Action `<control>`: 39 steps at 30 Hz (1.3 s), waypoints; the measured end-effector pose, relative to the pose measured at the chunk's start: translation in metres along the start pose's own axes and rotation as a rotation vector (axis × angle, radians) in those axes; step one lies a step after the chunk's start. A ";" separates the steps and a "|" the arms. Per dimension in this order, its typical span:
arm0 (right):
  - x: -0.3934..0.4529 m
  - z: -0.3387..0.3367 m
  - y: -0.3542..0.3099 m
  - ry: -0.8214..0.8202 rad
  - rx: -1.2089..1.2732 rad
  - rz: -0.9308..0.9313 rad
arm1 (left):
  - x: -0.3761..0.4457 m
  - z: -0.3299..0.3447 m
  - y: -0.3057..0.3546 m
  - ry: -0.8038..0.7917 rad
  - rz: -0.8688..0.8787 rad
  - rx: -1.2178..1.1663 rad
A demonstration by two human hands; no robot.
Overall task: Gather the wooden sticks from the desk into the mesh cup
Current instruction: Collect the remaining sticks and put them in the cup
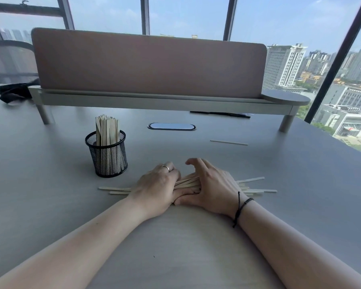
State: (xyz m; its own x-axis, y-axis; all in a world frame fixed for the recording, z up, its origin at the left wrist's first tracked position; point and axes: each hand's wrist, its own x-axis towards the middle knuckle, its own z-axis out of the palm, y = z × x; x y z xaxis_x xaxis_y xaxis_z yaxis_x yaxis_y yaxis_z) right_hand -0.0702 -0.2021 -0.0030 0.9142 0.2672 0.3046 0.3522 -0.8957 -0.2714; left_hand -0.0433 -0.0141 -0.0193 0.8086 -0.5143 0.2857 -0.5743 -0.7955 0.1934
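Note:
A black mesh cup stands on the grey desk left of centre, with several pale wooden sticks upright in it. A flat pile of wooden sticks lies in front of me. My left hand and my right hand both press on the pile from either side, thumbs touching, fingers curled around the sticks. Stick ends poke out left and right of my hands. One single stick lies alone farther back on the right.
A pink divider screen on a raised shelf spans the back of the desk. An oval cable port sits behind the cup. A black pen lies under the shelf. A mesh chair stands at far left.

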 end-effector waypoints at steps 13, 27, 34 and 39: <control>-0.002 -0.007 0.008 0.185 0.323 0.074 | -0.001 -0.007 0.003 0.019 0.049 0.151; -0.007 -0.010 0.014 0.017 0.407 0.067 | -0.003 -0.003 -0.020 0.348 0.157 0.144; -0.007 -0.011 0.016 -0.103 0.323 0.107 | -0.007 -0.010 -0.023 0.232 0.016 0.068; -0.007 -0.013 0.015 -0.127 0.303 0.098 | -0.009 -0.017 -0.027 0.201 -0.058 0.085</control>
State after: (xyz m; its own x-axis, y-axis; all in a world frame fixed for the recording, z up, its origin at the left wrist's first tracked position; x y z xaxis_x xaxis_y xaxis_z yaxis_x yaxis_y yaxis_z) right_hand -0.0736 -0.2221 0.0030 0.9577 0.2438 0.1528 0.2872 -0.7779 -0.5589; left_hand -0.0374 0.0176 -0.0112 0.7931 -0.3997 0.4595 -0.5081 -0.8503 0.1373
